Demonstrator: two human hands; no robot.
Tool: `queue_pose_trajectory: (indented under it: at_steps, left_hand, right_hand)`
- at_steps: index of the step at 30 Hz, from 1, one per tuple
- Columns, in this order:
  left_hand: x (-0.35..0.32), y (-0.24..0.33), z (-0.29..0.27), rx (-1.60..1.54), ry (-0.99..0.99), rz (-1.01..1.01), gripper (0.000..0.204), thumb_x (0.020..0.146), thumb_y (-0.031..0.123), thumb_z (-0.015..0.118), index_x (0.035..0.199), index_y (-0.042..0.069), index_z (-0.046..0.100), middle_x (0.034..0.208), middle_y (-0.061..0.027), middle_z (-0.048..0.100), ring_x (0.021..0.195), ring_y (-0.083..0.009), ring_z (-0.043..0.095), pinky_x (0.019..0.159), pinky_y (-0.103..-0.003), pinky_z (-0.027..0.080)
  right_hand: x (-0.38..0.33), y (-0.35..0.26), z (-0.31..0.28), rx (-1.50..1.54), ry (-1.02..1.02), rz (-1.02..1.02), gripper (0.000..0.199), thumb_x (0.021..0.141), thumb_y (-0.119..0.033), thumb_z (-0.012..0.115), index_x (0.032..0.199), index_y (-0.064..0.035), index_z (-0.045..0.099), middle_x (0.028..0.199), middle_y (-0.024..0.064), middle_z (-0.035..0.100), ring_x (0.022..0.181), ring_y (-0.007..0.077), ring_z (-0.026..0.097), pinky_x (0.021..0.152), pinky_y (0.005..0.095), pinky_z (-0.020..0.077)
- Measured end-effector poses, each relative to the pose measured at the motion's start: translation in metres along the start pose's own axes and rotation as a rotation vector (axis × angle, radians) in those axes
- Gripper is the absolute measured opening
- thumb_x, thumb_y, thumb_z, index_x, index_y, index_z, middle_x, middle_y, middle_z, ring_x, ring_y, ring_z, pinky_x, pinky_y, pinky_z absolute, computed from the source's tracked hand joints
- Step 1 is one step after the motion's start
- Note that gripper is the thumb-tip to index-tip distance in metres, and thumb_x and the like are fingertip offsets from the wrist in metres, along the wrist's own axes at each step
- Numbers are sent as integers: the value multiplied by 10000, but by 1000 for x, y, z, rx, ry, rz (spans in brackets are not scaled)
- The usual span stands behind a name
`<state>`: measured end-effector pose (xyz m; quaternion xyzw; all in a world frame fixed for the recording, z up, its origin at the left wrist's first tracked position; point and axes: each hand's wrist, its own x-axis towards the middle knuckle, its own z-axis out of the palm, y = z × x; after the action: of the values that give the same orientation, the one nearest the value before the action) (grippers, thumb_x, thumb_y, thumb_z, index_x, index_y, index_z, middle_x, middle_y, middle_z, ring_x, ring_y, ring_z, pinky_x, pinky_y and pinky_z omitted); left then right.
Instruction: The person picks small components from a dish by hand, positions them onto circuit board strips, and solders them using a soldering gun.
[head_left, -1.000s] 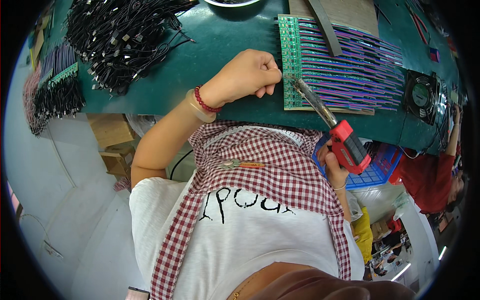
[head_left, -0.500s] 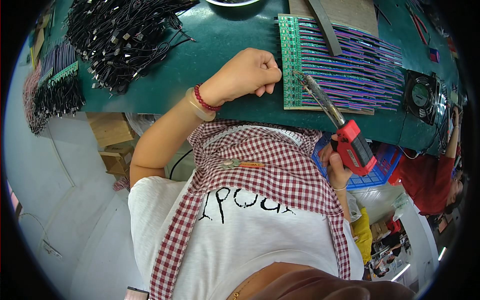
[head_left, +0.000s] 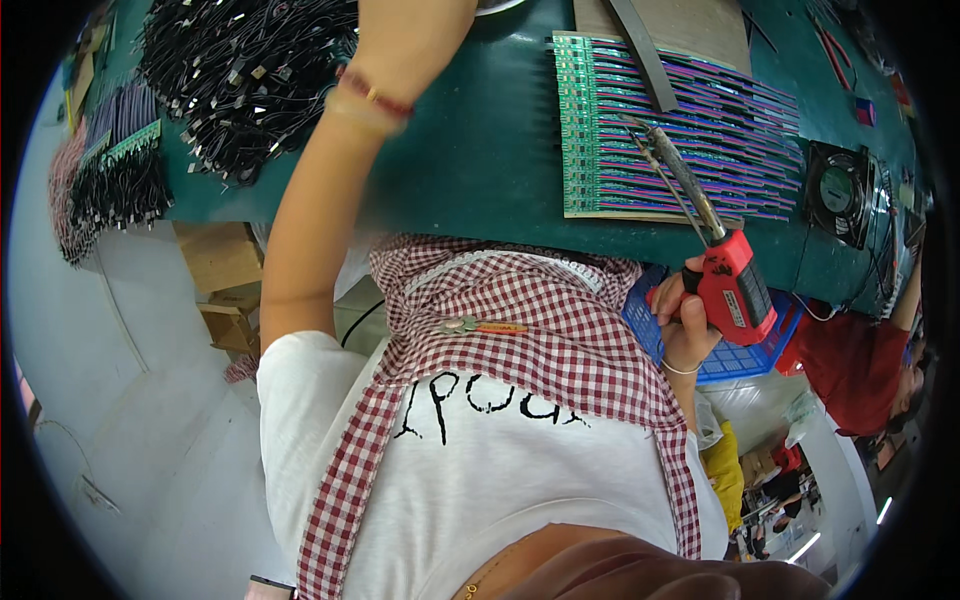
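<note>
Head view: red soldering gun (head_left: 730, 290) clamped in right hand (head_left: 685, 315), pistol-style, tip angled up over the green circuit-board panel (head_left: 670, 130), hovering just above its near half, probably to reach the pads. Left hand is out of frame past the panel's far-left side; grip unknown. Black wire pile (head_left: 240, 80) well left, small fan (head_left: 840, 190) right.

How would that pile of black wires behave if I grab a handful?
The black wire pile looks floppy and tangled, so a handful would probably drag neighbours along. The strands look thin, so likely light. Small connector ends may snag.
</note>
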<state>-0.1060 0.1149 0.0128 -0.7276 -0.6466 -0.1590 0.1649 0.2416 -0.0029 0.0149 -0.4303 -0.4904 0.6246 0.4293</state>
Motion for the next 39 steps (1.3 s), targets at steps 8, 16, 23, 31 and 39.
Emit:
queue_pose_trajectory:
  at_steps: [8, 16, 23, 31, 39]
  left_hand:
    - [22, -7, 11, -200, -173, -87, 76, 698, 87, 589, 731, 18, 584, 796, -154, 558, 819, -312, 544, 713, -409, 455]
    - [2, 5, -14, -979, -211, -360, 100, 826, 97, 579, 785, 8, 596, 675, 2, 600, 640, -78, 577, 586, -214, 456]
    - [-55, 81, -49, -1794, -538, -501, 96, 788, -21, 572, 836, 3, 492, 851, -93, 594, 732, -112, 586, 633, -232, 495]
    - [-65, 105, -66, -1412, -309, -213, 129, 794, -51, 537, 901, -41, 608, 825, -77, 624, 682, -121, 628, 639, -229, 522]
    - [-61, 111, -77, -1975, -804, -616, 98, 854, -46, 482, 937, -14, 441, 729, -102, 632, 648, -166, 663, 542, -237, 540]
  right_hand:
    - [9, -4, 7, 29, 2, -106, 436, 870, -276, 548, 1132, 36, 394, 554, 50, 453, 434, 108, 402, 432, 236, 361]
    - [21, -7, 17, 109, 5, -126, 443, 878, -270, 536, 1163, 33, 384, 567, 47, 450, 427, 103, 388, 418, 238, 347]
    - [37, -12, 52, 217, -75, -118, 427, 883, -226, 528, 1197, 19, 372, 606, 51, 459, 465, 110, 398, 447, 252, 365]
    - [45, -17, 72, 123, -44, -153, 479, 817, -29, 558, 1247, -15, 347, 885, 122, 548, 784, 189, 550, 752, 343, 469]
    - [41, -16, 73, 119, -33, -37, 488, 799, 20, 583, 1234, -20, 363, 938, 96, 536, 871, 160, 522, 785, 300, 445]
